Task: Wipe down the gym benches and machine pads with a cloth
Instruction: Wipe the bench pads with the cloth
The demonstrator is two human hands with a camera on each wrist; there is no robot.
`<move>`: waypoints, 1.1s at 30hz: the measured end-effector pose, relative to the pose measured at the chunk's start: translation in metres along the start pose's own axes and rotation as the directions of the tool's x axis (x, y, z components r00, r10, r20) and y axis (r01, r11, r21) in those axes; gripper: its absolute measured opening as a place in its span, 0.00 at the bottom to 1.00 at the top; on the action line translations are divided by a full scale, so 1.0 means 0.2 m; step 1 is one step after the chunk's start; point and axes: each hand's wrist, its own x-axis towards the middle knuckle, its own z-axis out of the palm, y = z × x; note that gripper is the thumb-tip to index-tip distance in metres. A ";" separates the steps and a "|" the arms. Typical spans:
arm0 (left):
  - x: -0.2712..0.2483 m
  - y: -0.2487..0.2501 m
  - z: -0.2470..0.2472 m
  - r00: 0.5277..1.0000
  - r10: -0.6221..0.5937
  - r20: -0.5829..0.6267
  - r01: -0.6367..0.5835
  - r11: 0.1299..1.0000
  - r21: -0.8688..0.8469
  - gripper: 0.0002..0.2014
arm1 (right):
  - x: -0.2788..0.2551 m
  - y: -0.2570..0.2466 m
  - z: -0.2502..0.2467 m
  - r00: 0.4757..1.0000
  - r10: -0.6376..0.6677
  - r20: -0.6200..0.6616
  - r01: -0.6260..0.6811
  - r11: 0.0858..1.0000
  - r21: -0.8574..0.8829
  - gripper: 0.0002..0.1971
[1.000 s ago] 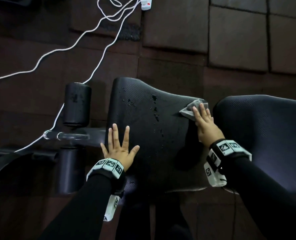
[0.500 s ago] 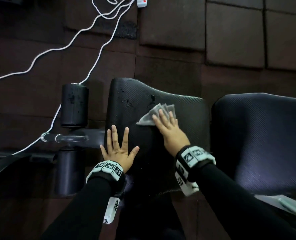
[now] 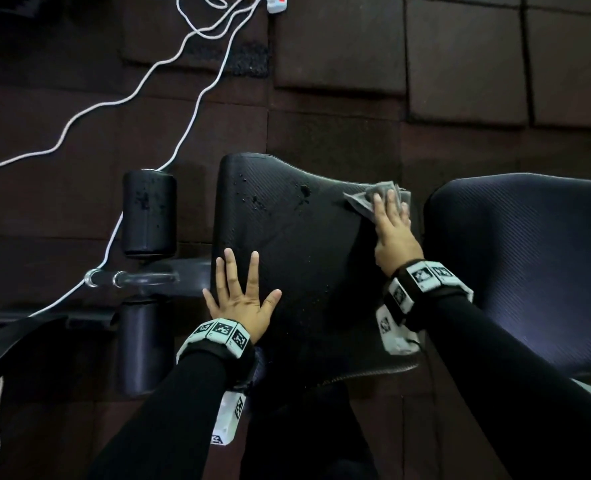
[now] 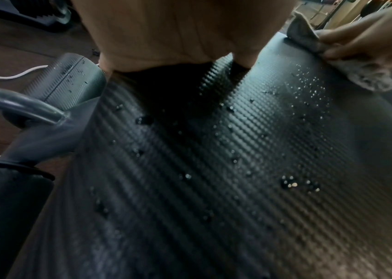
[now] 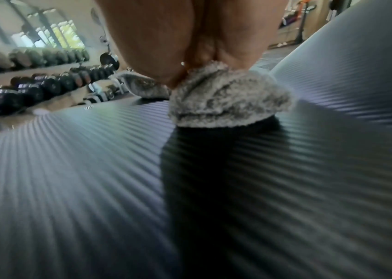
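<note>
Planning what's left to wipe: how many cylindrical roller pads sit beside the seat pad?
2: one roller pad beyond the frame bar, droplet-speckled; another roller pad nearer, left of the left hand. Others may be hidden.

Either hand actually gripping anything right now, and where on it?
No grip. The right hand presses the grey cloth flat on the seat pad, fingers straight over its middle. The left hand lies spread on the pad, empty.

Black seat pad (image 3: 287,244) with a fine ribbed weave; mottled grey cloth (image 3: 366,199); white cable (image 3: 197,109); dark brown floor tiles (image 3: 460,64).

Wet bench seat pad (image 3: 297,258) w/ grey cloth (image 3: 363,202)
</note>
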 end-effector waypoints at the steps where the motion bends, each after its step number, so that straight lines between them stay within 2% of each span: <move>1: 0.00 0.00 0.00 1.000 0.000 -0.001 0.000 1.000 -0.004 0.40 | 0.02 -0.05 0.01 1.000 -0.010 -0.006 0.010 1.000 0.006 0.42; 3: 0.00 0.00 0.00 1.000 0.000 -0.006 0.000 1.000 -0.005 0.41 | 0.01 -0.16 0.05 0.995 -0.097 -0.007 0.097 0.995 -0.008 0.41; 6: 0.00 0.00 0.00 1.000 0.000 -0.007 0.000 1.000 -0.009 0.41 | -0.12 -0.22 0.15 0.962 -0.266 0.069 0.268 0.963 -0.029 0.44; 10: 0.01 0.00 0.01 1.000 0.010 -0.013 -0.010 1.000 -0.015 0.41 | -0.37 -0.08 0.23 0.906 -0.407 0.116 0.415 0.908 -0.052 0.44; 12: 0.01 -0.01 0.02 1.000 0.014 -0.019 -0.014 1.000 -0.011 0.41 | -0.44 0.04 0.20 0.923 -0.370 0.105 0.377 0.925 -0.055 0.44; 14: 0.02 -0.02 0.02 1.000 0.017 -0.024 -0.017 1.000 -0.015 0.41 | -0.42 0.14 0.14 0.961 -0.263 0.087 0.268 0.961 -0.061 0.44; 18: 0.03 -0.02 0.04 0.998 0.016 -0.066 -0.017 1.000 -0.013 0.42 | -0.17 0.16 0.01 0.996 -0.081 0.033 0.083 0.994 -0.067 0.42; 21: 0.03 -0.02 0.05 0.996 0.013 -0.083 -0.014 1.000 -0.016 0.42 | 0.02 0.04 -0.03 0.997 -0.057 0.053 0.059 0.998 -0.027 0.41; 24: 0.03 -0.02 0.06 0.996 0.004 -0.091 -0.005 1.000 -0.014 0.42 | 0.07 -0.08 -0.02 0.989 -0.137 0.057 0.138 0.990 -0.029 0.39; 28: 0.03 -0.02 0.07 0.993 -0.008 -0.117 0.006 1.000 -0.017 0.42 | -0.11 -0.14 0.07 0.929 -0.346 0.130 0.351 0.936 -0.024 0.41; 33: -0.01 -0.01 0.08 0.963 -0.004 -0.268 -0.015 0.998 -0.068 0.39 | -0.40 -0.15 0.22 0.809 -0.476 0.345 0.512 0.859 -0.016 0.42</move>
